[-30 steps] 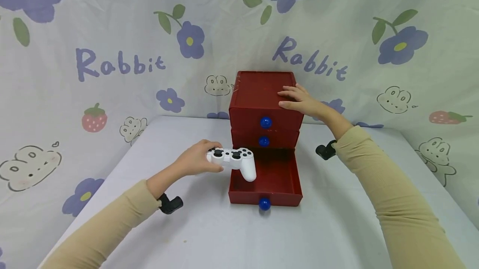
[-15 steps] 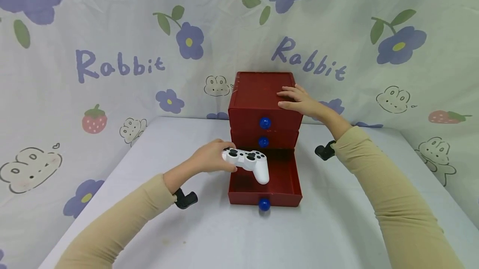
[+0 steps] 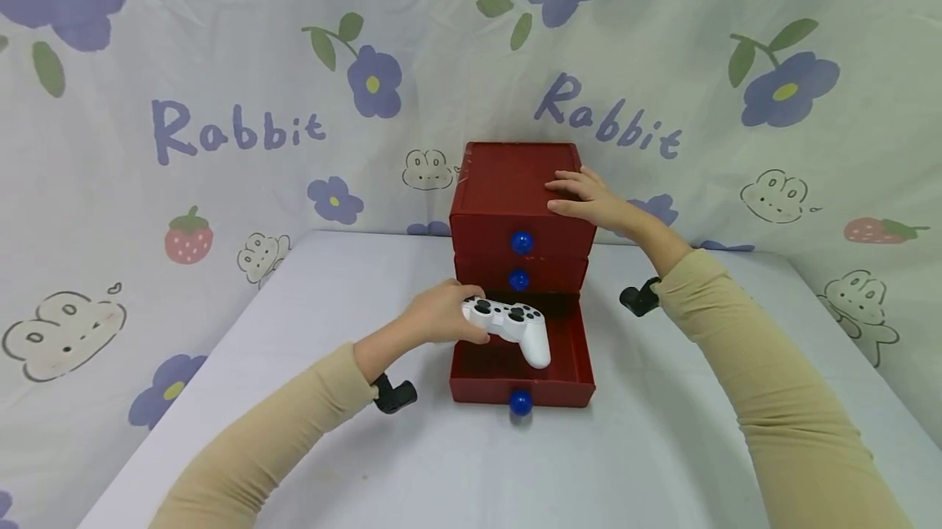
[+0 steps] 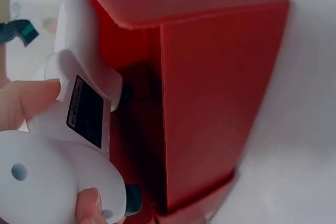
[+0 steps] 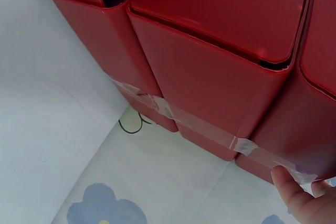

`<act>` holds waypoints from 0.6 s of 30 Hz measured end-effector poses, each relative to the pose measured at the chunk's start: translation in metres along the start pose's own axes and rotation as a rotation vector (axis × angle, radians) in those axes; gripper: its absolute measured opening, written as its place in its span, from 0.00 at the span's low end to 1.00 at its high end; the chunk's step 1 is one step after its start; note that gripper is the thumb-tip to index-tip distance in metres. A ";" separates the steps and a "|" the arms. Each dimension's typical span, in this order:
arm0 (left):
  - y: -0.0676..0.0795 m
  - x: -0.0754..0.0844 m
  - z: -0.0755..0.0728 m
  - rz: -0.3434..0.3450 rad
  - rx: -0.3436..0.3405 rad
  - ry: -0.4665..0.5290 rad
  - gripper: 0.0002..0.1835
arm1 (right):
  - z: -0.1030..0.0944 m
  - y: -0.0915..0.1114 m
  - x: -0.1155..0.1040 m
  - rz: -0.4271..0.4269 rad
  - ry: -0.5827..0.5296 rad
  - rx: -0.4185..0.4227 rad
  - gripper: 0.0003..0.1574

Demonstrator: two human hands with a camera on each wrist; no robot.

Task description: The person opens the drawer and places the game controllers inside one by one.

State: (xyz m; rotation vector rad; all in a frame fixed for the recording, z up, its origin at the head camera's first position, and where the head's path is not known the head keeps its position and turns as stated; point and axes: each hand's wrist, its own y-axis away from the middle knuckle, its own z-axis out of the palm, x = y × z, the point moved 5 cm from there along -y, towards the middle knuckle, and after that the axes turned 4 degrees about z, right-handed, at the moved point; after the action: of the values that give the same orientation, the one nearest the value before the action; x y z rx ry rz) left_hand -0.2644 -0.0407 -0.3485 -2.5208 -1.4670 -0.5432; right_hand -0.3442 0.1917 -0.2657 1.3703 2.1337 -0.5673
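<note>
My left hand grips a white game controller by its left end, over the pulled-out bottom drawer of a red drawer cabinet. In the left wrist view the controller's underside shows a dark label, and thumb and fingers pinch it beside the drawer wall. My right hand rests on the cabinet's top near its right edge, fingers spread. From the right wrist, its fingers show against the cabinet's taped side.
Two upper drawers stand pushed in, with blue round knobs; another blue knob is on the open drawer's front. The cabinet stands on a white-covered table. Behind hangs a patterned cloth with flowers and rabbits.
My left hand has carried the controller to the right and slightly down, from the drawer's left side to over its middle. The right hand and the drawers have stayed put.
</note>
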 end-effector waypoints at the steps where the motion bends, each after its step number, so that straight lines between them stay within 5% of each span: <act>1: -0.001 0.001 0.002 -0.002 0.000 -0.001 0.29 | 0.000 0.000 0.000 0.001 0.000 0.000 0.37; 9: -0.014 0.009 0.021 0.021 -0.028 -0.072 0.30 | -0.001 0.008 -0.012 0.003 -0.019 -0.008 0.37; 18: -0.025 0.011 0.036 0.020 -0.049 -0.110 0.31 | 0.000 0.000 0.001 0.010 0.001 0.005 0.37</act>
State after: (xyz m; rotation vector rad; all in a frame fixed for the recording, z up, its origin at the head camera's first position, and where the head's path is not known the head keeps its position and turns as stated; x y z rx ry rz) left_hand -0.2725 -0.0074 -0.3783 -2.6393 -1.4800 -0.4486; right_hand -0.3444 0.1923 -0.2665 1.3834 2.1264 -0.5683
